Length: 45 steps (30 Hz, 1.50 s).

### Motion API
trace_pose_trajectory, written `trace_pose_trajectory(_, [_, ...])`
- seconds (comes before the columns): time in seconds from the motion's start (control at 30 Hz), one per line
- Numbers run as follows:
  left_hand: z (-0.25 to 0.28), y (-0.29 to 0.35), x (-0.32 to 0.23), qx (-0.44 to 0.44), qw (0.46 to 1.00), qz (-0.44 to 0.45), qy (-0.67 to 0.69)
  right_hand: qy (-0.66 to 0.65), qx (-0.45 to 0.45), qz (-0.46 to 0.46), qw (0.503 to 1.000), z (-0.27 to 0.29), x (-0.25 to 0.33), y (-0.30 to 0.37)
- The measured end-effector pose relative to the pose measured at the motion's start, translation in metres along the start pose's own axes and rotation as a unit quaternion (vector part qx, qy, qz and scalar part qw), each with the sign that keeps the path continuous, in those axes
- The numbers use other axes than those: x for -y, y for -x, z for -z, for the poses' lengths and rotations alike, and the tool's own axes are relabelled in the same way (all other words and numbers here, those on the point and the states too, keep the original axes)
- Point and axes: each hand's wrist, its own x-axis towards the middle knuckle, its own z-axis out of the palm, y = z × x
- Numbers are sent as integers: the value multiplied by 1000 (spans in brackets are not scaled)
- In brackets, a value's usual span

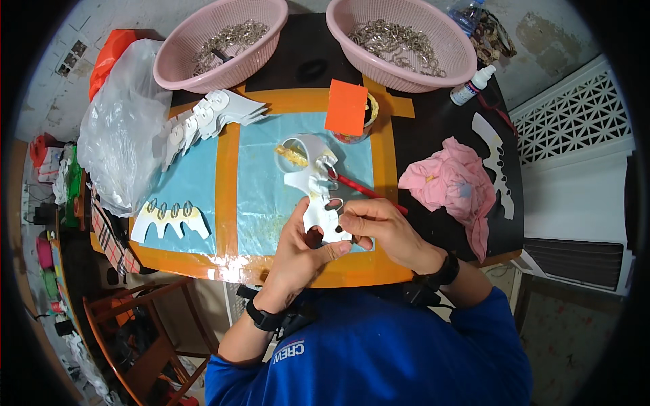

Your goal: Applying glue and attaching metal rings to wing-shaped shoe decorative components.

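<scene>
Bright light is producing glare on the orange tape (pixel 233 269), lower left-centre, while fisheye distortion is curving peripheral edges.

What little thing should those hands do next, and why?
Maybe press down the notched edge of the white piece with the right hand: its fingers are already at that edge, while the left hand holds the piece from the other side.

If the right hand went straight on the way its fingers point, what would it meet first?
The white, flat, notched piece held by the left hand; the right hand seems to touch it, though depth is unclear.
</scene>
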Motion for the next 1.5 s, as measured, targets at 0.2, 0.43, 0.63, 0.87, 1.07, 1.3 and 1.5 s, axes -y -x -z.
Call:
trace_pose_trajectory(0.2, [2,-2,8,71,995,5,76,-82,30,-47,995,6,-2,3])
trace_pose_trajectory(0.43, [19,9,3,153,985,30,-77,12,48,-33,998,17,16,16])
trace_pose_trajectory(0.63, [24,-1,-4,67,989,34,127,227,130,116,958,26,22,33])
trace_pose_trajectory(0.87, [12,-17,-2,-7,998,-27,60,311,121,85,939,41,34,40])
trace_pose_trajectory(1.07, [16,-12,-4,42,997,-30,59,489,-90,316,808,45,30,-24])
trace_pose_trajectory(1.3, [16,-4,-9,21,997,-45,50,428,6,299,853,29,11,-66])
trace_pose_trajectory(1.5, [0,12,-32,96,988,-119,11,407,22,313,858,31,17,-61])
